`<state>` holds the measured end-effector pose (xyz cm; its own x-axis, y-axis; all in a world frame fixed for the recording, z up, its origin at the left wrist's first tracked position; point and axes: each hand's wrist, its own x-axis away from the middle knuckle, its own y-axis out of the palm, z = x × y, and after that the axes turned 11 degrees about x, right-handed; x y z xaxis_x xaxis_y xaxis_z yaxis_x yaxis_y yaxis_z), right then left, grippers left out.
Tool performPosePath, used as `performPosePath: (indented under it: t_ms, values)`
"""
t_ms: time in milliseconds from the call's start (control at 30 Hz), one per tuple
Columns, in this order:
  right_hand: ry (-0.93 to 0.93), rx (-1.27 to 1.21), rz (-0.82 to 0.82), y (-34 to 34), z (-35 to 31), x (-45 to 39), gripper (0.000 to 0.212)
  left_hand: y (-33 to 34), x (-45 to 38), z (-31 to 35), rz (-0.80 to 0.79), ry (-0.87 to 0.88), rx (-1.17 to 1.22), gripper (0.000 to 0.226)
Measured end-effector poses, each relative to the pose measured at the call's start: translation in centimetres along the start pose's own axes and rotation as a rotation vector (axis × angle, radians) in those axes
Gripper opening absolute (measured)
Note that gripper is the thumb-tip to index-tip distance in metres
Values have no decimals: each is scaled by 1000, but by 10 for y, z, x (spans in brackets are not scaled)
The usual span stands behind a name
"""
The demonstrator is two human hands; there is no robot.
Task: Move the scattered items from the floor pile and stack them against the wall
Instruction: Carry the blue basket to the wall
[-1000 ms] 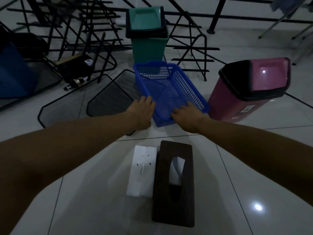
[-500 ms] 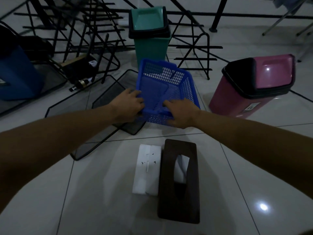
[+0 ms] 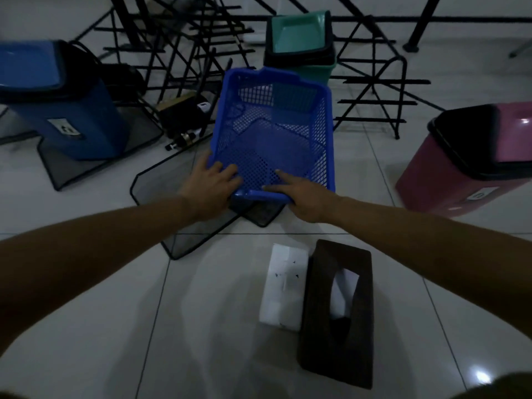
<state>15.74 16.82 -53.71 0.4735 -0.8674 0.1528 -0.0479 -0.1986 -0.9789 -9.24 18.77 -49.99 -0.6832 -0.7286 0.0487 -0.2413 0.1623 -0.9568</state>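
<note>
Tiled floor (image 3: 86,326): 3 bins, 1 blue basket (image 3: 273,133) w/ both hands' grip.

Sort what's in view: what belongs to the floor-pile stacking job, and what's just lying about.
Job: blue basket, in left hand and right hand; mesh trays.
Lying about: pink bin, green bin, tissue box.

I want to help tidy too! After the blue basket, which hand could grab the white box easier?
Probably the right hand: the white box lies on the floor just below it. The left hand grips the blue basket's other corner, farther away.
</note>
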Motion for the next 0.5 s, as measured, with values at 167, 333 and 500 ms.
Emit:
performPosePath:
  t_ms: [167,333,500]
  values:
    - [-23,-40,92,22,-27,-10,58,1,-14,16,-223,-177,324,75]
    - [114,68,-44,-6,-41,9,80,1,-5,24,-362,-222,604,102]
    - [191,-136,-53,-61,-90,43,92,-69,32,12,-391,-227,544,99]
